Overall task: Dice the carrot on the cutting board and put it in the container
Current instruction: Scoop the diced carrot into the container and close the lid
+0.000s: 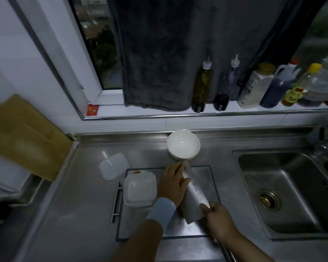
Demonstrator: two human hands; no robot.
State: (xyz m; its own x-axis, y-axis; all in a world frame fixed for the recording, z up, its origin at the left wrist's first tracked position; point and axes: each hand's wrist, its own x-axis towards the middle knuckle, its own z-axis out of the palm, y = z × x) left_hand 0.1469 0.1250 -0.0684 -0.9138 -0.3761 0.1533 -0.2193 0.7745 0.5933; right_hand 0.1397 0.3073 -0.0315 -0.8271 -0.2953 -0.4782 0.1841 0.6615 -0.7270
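Fingers [178,167] of the left hand [173,183] lie forward over the carrot [182,179], which shows only as a small orange patch between the thumb and the blade. Whether they pinch it or merely press on it I cannot tell. A pale blue band sits around that wrist. The right hand [219,218] grips the cleaver [192,197] by its handle, fingers curled round it, with one fingertip up on the near end of the broad blade. The blade is tilted, blurred, and runs away from the person, touching the left thumb.

Both hands work over the cutting board [204,176], a clear sheet with a dark rim that lies flat on the steel desk [83,186]. The container [140,189], a pale square tub with its top open, stands on the board's left part, just beside the left hand. Another scrap of orange [137,172] lies on the board right behind the tub. The tub's lid [113,165] lies on the desk at the board's far left corner.

A white bowl [183,145] stands just beyond the board's far edge. The sink [292,186] is sunk into the desk to the right. Bottles [202,86] line the window sill, next to a dark cloth [155,63] hanging there. A wooden board [23,133] leans at the far left.
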